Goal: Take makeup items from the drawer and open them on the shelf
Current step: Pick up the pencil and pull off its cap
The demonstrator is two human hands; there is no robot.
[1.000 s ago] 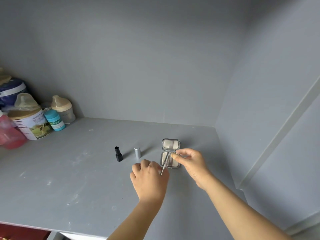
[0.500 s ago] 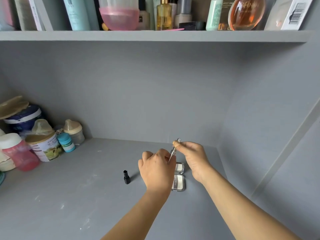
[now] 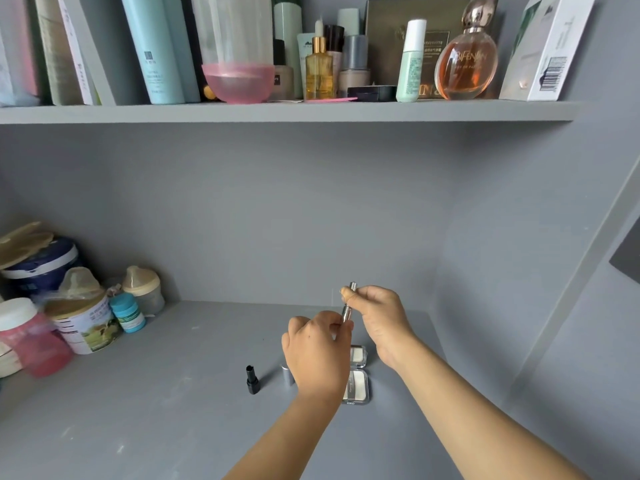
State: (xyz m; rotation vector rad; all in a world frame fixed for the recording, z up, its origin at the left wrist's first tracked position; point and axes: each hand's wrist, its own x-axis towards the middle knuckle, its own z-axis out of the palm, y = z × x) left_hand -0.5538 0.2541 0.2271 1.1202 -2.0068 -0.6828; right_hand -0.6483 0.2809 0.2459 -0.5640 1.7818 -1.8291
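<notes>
Both hands grip a slim silver makeup pen (image 3: pixel 347 308) above the shelf (image 3: pixel 173 393), right hand (image 3: pixel 379 317) pinching its top, left hand (image 3: pixel 317 355) its lower end; seemingly mid-opening; next, pull apart along its axis.

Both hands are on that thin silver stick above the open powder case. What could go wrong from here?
If the silver pen comes apart with a jerk, the left hand could drop onto the open compact just beneath, or knock over the silver cap and black lipstick standing beside it. A slipped piece could also land in the powder.
</notes>
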